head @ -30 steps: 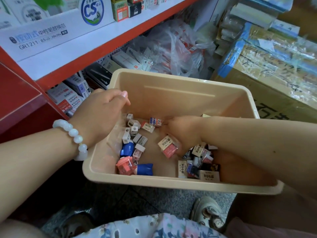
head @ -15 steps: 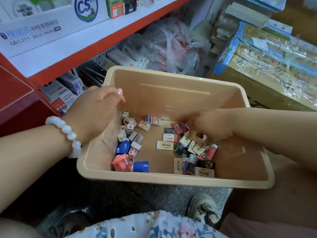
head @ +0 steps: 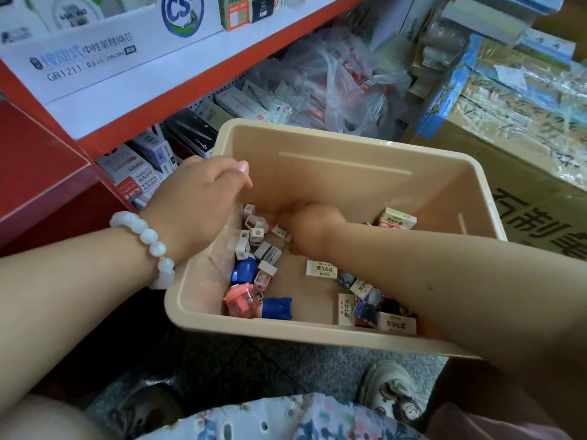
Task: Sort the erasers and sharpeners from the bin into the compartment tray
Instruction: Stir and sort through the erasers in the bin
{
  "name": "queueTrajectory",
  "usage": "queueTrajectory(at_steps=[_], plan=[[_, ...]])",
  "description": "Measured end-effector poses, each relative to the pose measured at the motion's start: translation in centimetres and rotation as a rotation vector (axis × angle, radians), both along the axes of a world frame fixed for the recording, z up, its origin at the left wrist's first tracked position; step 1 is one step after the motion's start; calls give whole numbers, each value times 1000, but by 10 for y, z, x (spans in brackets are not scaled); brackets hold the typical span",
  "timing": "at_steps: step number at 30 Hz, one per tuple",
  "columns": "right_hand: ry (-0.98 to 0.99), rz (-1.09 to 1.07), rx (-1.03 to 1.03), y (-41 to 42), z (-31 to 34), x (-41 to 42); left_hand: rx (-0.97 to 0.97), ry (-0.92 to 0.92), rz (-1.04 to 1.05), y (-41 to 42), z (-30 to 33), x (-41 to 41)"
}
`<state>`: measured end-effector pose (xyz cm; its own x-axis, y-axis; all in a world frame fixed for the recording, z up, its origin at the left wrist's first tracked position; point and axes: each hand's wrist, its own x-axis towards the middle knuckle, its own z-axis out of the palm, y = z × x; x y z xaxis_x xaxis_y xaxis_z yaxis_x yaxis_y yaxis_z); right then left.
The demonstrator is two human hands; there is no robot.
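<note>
— Two hands, what state?
— My left hand [head: 203, 201] grips the beige bin [head: 349, 147] at its left rim. My right hand [head: 306, 228] is down among the sharpeners [head: 254, 236]; fingers hidden, cannot tell.
— Erasers [head: 322, 268]?
— Loose on the bin floor, mostly right.

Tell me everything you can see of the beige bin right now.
The bin is a beige, smooth plastic tub, rectangular with a rolled rim and sloping walls, open on top. It looks tilted toward the camera. The left hand grips its left rim; the right hand reaches inside, down among the items. Small sharpeners cluster at the left of its floor, wrapped erasers lie at the middle and right. What supports it underneath is hidden.
</note>
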<state>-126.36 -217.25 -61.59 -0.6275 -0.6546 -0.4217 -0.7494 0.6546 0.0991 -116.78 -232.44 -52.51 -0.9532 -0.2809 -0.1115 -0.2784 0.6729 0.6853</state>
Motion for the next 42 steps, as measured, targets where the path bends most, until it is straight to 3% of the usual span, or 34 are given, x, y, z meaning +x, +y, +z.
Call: queueTrajectory(at_steps=[9, 16, 20, 25, 28, 31, 34, 42], plan=[[28, -36, -7, 2, -10, 5, -7, -8, 4, 1, 1, 1], [-164, -58, -17, 4, 15, -2, -5, -7, -10, 1, 1, 1], [-176, -46, 72, 31, 63, -8, -3, -7, -12, 1, 0, 0], [-456, -201, 346, 80, 86, -29, 2, -10, -17, 1, 1, 1], [-295, -14, 452, 85, 91, -20, -4, -12, -18, 2, 2, 1], [-169, 67, 279, 68, 74, -9, -5, -15, -8, 1, 2, 2], [-240, 61, 121, 48, 44, 0, -5, -13, -2, 2, 3, 2], [-356, 303, 186, 40, 17, 2, 15, -23, -3, 0, 1, 1]])
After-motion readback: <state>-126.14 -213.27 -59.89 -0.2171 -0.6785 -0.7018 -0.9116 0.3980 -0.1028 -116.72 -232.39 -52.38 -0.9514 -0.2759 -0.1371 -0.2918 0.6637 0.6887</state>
